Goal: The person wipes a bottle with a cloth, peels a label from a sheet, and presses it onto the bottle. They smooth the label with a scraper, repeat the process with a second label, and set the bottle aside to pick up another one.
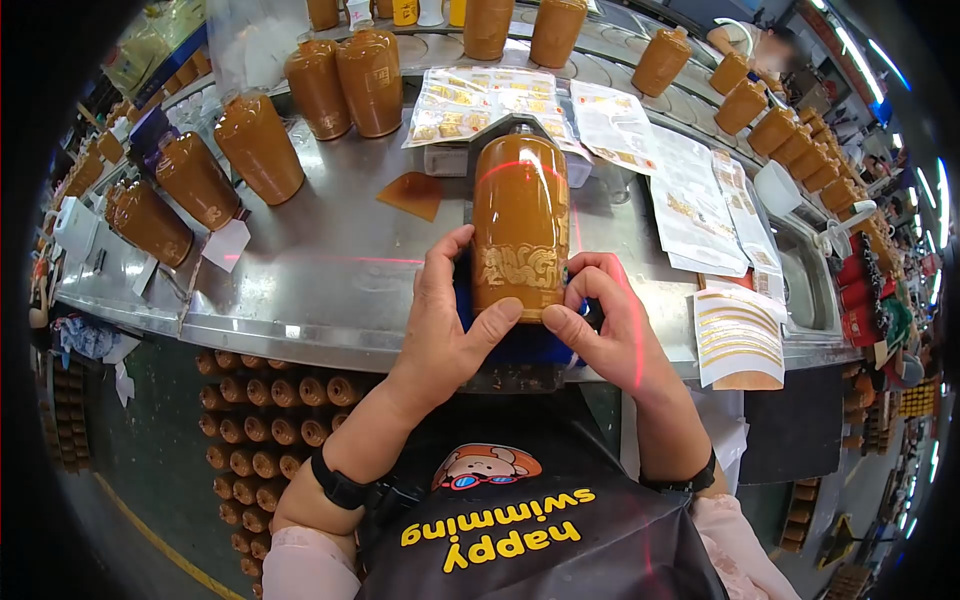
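Grip closed round the brown bottle at the counter, left hand and right hand; judged best: smooth the gold label evenly, bottle steady.

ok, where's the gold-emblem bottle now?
Centre of the head view, on a blue cradle at the near edge of the steel table; the left hand and right hand grip the brown bottle, label sheets beyond it.

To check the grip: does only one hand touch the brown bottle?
No, the left hand and the right hand both press on the brown bottle.
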Motion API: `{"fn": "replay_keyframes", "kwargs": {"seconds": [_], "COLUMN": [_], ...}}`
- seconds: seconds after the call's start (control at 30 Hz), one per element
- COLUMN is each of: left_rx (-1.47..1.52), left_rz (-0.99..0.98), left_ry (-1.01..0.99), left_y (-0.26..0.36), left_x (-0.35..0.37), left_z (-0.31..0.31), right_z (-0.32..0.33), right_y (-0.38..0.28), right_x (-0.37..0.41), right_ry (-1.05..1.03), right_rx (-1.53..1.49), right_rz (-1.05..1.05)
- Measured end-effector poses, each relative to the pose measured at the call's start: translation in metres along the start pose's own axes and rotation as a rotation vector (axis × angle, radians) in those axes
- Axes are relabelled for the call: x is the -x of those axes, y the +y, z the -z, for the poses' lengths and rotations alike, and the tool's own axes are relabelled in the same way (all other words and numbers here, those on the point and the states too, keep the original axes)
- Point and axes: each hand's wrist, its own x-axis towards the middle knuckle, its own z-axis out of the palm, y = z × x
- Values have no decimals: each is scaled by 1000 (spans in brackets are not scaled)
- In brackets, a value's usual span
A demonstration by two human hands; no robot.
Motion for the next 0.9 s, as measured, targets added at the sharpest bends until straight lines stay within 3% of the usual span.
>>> {"fn": "replay_keyframes", "kwargs": {"seconds": [0.1,0.2,0.4,0.5,0.6,0.63,0.73,0.9], "left_rx": [-26,280,99,764,-52,-153,-328,-326], "left_rz": [-6,69,-23,160,-279,-445,-666,-617], "left_ry": [-14,-31,-61,60,158,145,67,140], "left_y": [2,-3,-6,13,4,9,10,1], "left_x": [1,0,1,9,19,19,19,25], "left_z": [2,5,7,4,19,18,16,15], "right_z": [1,1,-2,-3,-3,-3,-3,-3], "right_y": [-2,-4,0,0,-2,-3,-4,-1], "right_x": [0,0,0,0,0,0,-1,0], "right_ry": [-12,-26,-9,-3,-1,-4,-13,-7], "right_rx": [-3,-28,-10,20,28,24,28,33], "right_rz": [-28,-63,-16,-2,-12,-26,-28,-2]}}
